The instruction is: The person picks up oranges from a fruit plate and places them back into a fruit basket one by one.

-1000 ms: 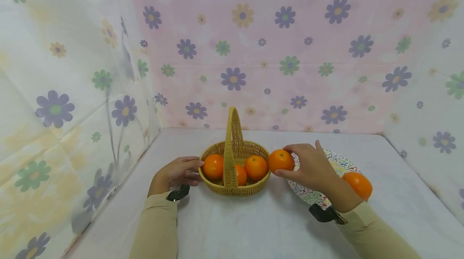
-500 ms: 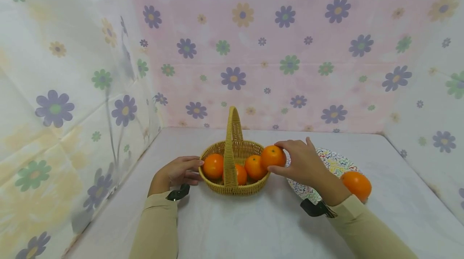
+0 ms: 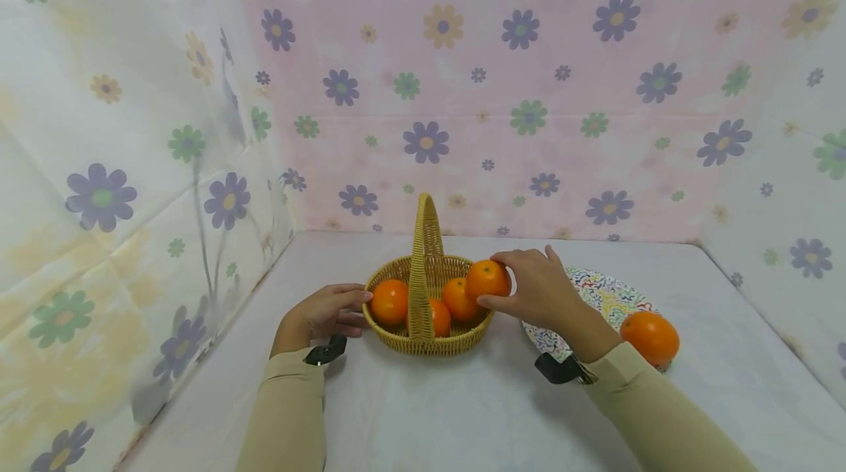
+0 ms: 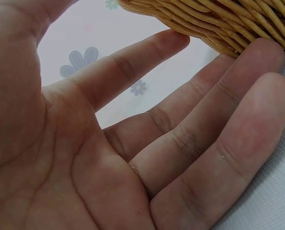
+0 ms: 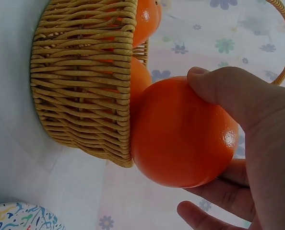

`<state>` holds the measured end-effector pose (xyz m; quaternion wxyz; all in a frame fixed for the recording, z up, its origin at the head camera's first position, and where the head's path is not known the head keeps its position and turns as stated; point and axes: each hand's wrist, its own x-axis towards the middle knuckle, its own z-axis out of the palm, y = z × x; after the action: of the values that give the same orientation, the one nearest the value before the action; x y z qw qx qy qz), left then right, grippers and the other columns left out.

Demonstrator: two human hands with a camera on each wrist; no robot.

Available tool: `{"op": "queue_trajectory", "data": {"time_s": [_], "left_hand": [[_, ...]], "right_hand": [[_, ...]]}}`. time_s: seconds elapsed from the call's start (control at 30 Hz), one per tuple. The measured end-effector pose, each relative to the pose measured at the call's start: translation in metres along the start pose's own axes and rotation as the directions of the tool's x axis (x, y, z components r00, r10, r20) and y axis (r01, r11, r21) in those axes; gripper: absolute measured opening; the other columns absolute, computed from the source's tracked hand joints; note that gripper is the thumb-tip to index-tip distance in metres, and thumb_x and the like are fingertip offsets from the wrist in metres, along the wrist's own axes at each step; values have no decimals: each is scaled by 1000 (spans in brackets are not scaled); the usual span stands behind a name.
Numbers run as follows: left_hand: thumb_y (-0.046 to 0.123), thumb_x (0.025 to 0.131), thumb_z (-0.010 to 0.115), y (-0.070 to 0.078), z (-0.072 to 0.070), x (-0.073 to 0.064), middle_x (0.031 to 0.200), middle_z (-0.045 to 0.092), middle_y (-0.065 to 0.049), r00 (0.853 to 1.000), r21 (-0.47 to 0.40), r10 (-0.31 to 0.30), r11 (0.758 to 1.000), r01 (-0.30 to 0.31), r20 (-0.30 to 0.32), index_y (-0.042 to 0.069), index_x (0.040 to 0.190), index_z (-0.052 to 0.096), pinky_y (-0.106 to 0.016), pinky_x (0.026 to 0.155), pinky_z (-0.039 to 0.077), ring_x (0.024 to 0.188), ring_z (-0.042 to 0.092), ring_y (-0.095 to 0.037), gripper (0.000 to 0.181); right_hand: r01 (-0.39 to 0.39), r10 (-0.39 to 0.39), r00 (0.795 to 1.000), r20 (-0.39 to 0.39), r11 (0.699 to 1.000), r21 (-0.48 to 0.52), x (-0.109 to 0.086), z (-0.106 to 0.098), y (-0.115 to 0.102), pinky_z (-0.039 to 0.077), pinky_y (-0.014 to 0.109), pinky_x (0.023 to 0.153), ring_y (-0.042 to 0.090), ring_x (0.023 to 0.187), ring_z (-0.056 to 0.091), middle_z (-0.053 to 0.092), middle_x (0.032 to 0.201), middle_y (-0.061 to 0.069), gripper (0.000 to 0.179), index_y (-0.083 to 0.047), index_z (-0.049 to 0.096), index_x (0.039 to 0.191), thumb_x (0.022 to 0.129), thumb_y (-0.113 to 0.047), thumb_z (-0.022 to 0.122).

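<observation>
My right hand (image 3: 545, 294) pinches an orange (image 3: 489, 278) between thumb and fingers, over the right rim of the wicker basket (image 3: 429, 346). In the right wrist view the held orange (image 5: 181, 136) hides part of another fruit behind it and meets or overlaps the basket's rim. Inside the basket lie an orange at the left (image 3: 388, 303), one partly behind the handle (image 3: 440, 318) and one at the right (image 3: 457, 299). My left hand (image 3: 327, 313) is at the basket's left side, fingers extended, fingertips against the wicker (image 4: 219, 21).
A plate with a colourful squiggle pattern (image 3: 611, 297) stands right of the basket, partly hidden by my right arm. One more orange (image 3: 650, 338) is on its right side. The basket's tall arched handle (image 3: 419, 259) rises over its middle. Flowered cloth (image 3: 489, 105) hangs behind the white table.
My right hand has carried the orange left, from beside the basket to over its right rim, and slightly up. The left hand has stayed at the basket's left side.
</observation>
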<state>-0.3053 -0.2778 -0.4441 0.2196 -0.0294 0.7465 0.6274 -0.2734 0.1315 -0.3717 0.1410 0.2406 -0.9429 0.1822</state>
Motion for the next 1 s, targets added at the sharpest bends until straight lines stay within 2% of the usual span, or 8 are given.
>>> {"op": "queue_trajectory", "data": {"time_s": [0.17, 0.53, 1.0], "left_hand": [[42, 96, 73, -1, -1, 0, 121, 73, -14, 1000, 5, 0, 1000, 0, -2, 7, 152, 45, -41, 86, 63, 102, 76, -30, 72], [43, 95, 74, -2, 1, 0, 122, 72, -15, 1000, 7, -4, 1000, 4, -10, 8, 154, 43, -41, 86, 63, 100, 76, -29, 76], [43, 95, 75, 0, 1, -1, 120, 72, -15, 1000, 3, -3, 1000, 3, -16, 8, 152, 46, -41, 85, 64, 100, 76, -29, 73]], "right_hand": [[-6, 7, 1000, -6, 1000, 3, 6, 4, -1, 20, 80, 114, 33, 121, 63, 72, 129, 3, 72, -16, 67, 134, 81, -62, 81], [-59, 58, 996, 67, 998, 19, 18, 25, -7, 19, 79, 117, 33, 125, 62, 72, 129, 3, 74, -17, 67, 135, 80, -65, 80], [-40, 37, 998, 45, 998, 55, 22, 39, -7, 23, 79, 115, 32, 117, 65, 75, 120, 3, 70, -16, 69, 132, 81, -64, 80]]}}
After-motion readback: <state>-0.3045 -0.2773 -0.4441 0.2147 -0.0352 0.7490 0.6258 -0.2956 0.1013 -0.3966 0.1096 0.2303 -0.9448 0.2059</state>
